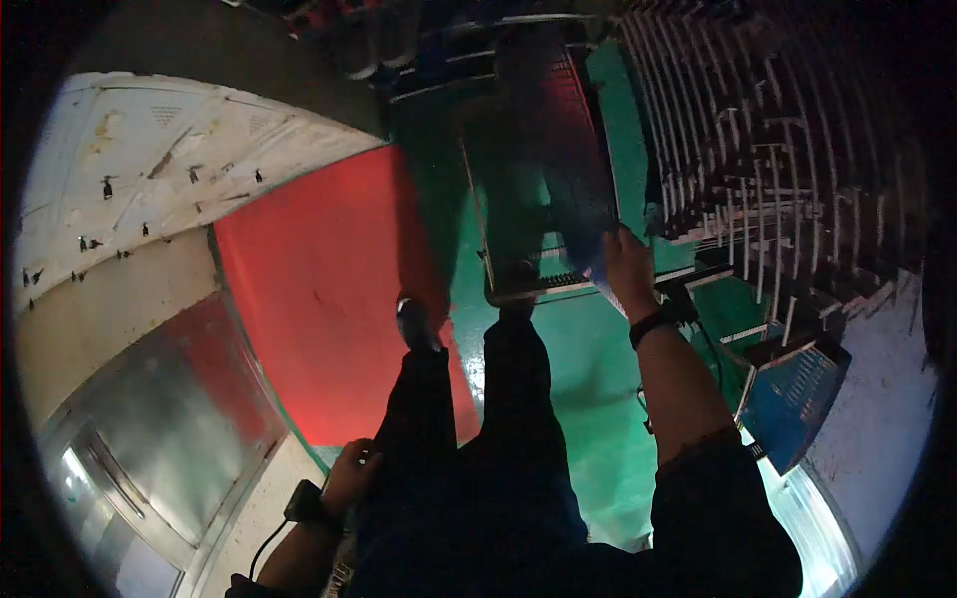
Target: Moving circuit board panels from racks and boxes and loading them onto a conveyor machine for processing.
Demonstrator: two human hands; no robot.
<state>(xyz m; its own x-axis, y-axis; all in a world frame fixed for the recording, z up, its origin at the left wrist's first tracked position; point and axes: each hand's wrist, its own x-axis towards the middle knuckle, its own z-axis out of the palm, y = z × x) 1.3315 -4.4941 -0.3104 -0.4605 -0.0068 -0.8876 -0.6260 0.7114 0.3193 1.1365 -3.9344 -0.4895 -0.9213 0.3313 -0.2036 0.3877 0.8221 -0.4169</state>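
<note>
My right hand is closed on the near right corner of a dark flat panel, which has a bluish patch by my fingers. The panel extends away from me above the green floor, and its far end fades into shadow. Below and beside it shows a thin-edged rectangular frame; whether the two are joined I cannot tell. My left hand hangs low beside my left thigh, its fingers loosely curled with a small gap and nothing visible in them. Dark bands with small boxes circle both wrists.
Racks of pale metal bars crowd the right side. Nearer on that side sits a blue slotted box. A red floor area borders the green floor. At left stand a stained white panel with black fittings and a metal door.
</note>
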